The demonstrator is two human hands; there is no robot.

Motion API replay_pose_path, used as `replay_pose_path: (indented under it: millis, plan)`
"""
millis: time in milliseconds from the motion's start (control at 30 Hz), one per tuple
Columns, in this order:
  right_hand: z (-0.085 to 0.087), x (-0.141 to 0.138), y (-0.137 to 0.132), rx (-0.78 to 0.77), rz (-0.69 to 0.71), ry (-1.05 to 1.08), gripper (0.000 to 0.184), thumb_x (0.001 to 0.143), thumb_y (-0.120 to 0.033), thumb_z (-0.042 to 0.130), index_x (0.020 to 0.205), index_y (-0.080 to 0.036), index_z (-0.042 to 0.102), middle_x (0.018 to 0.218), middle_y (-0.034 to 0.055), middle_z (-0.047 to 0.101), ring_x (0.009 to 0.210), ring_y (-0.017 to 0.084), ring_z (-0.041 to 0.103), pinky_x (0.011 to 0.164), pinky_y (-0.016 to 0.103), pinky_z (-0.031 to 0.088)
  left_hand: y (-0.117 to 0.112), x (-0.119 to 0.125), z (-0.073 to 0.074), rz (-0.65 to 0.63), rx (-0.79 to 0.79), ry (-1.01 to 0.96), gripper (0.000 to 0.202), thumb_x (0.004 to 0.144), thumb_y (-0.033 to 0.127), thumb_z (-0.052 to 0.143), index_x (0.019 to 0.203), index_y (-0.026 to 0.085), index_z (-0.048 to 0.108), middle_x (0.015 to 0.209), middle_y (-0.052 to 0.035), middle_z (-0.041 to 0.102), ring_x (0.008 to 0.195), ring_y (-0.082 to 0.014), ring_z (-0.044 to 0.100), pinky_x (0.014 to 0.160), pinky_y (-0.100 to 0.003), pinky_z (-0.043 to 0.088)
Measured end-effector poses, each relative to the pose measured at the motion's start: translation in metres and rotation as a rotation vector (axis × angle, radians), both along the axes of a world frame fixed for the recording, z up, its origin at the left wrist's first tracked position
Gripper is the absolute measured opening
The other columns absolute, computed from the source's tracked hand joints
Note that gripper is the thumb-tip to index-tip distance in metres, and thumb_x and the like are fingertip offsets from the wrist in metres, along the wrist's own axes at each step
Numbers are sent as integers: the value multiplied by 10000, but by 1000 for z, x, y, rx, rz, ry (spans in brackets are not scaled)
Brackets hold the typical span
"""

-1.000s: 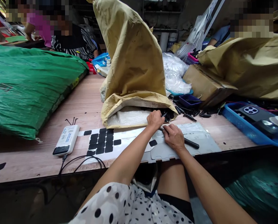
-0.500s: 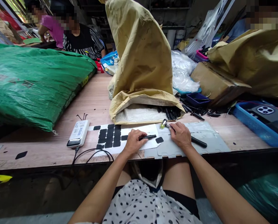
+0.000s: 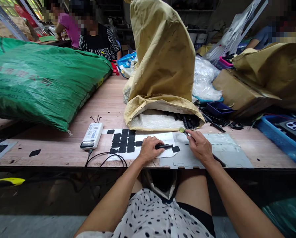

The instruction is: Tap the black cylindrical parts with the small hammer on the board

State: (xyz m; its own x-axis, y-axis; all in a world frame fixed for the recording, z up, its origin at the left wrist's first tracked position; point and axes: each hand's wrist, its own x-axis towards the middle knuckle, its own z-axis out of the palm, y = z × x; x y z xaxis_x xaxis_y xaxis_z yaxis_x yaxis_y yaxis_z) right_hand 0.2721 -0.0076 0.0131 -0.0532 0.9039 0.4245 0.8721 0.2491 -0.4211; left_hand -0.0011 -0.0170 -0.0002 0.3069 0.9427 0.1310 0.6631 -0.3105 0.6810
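My left hand [image 3: 150,147] rests on a white sheet [image 3: 150,136] and has its fingers closed on a slim black rod-like piece [image 3: 166,146], which points right. In my right hand [image 3: 201,146] is a small mallet [image 3: 182,130] with a yellow-green face. Its black handle [image 3: 219,161] comes out behind the palm, and its head is to the upper right of the rod, apart from it. A loose black rounded square [image 3: 175,149] lies just right of the rod's tip. More black squares [image 3: 123,142] sit in rows on the sheet, left of my left hand.
A tan sack [image 3: 163,66] stands behind my hands, with black pieces [image 3: 187,120] at its mouth. A white power bank [image 3: 92,135] with cables is at left, before a green sack [image 3: 46,82]. At right are a grey board [image 3: 220,152] and a blue basket [image 3: 282,138].
The view has swung, so the scene sits farther right. The mallet has tilted in my right hand, its round face now showing more and its handle end lower. My left hand still holds the rod.
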Motion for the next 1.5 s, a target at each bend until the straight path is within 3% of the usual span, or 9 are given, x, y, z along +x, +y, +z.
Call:
replay_pose_path:
  millis: [133,267,533,733,867,1033,1167,1267,1500]
  plan:
    - [16,-30,-25,-30,202,257,353,1019,-318,486,1318,-264,665,1180,69,714,1070,212,667,968,359,521,1,1,1,11,-23,-13,190,789,282,808,978,283,793,945,8,737,1003,-236,575,928,-397,392]
    - [21,-50,-49,-113,328,183,359,1035,-295,472,1343,-282,656,1030,49,702,954,187,670,847,317,537,2,2,0,23,-40,-10,218,788,303,818,1004,287,797,947,11,737,1004,-235,577,925,-394,390]
    - [15,-58,-61,-65,317,-56,406,1018,-212,471,1357,-317,670,919,33,669,891,176,653,778,274,518,1,2,0,36,-28,-8,138,818,330,796,952,301,811,940,10,734,971,-223,574,910,-389,392]
    - [16,-50,-62,-25,215,43,381,1032,-262,477,1357,-300,674,952,32,681,902,169,663,796,268,517,2,2,-2,41,-35,-19,199,785,316,824,982,294,817,954,8,750,998,-233,578,936,-393,394]
    - [13,-47,-64,-99,216,30,361,1030,-274,484,1322,-305,695,933,23,679,886,170,664,764,274,506,1,3,-2,44,-21,-10,195,788,324,810,980,289,817,951,5,751,991,-235,577,927,-394,397]
    - [16,-30,-44,-51,129,149,345,1013,-319,516,1300,-279,703,999,38,710,894,181,667,824,308,511,1,1,-3,21,-5,-26,181,785,300,783,964,282,798,944,10,742,994,-234,573,932,-397,391]
    - [14,-5,-12,-40,-29,101,310,958,-322,577,1217,-280,742,1029,41,720,955,214,660,858,344,502,1,1,-1,22,-17,-29,172,776,283,776,946,263,774,945,12,733,990,-231,566,928,-396,390]
    - [1,11,8,-56,-121,-2,275,921,-301,600,1140,-280,766,1001,44,706,1022,244,636,871,362,484,1,1,0,14,-37,-37,174,769,274,773,942,262,758,930,16,721,981,-228,562,915,-392,391]
    - [-33,23,16,37,-85,-170,300,962,-320,549,1181,-250,742,967,60,671,948,229,579,848,349,440,1,0,3,22,-69,-53,181,758,255,756,937,258,727,926,19,717,986,-230,565,929,-394,386]
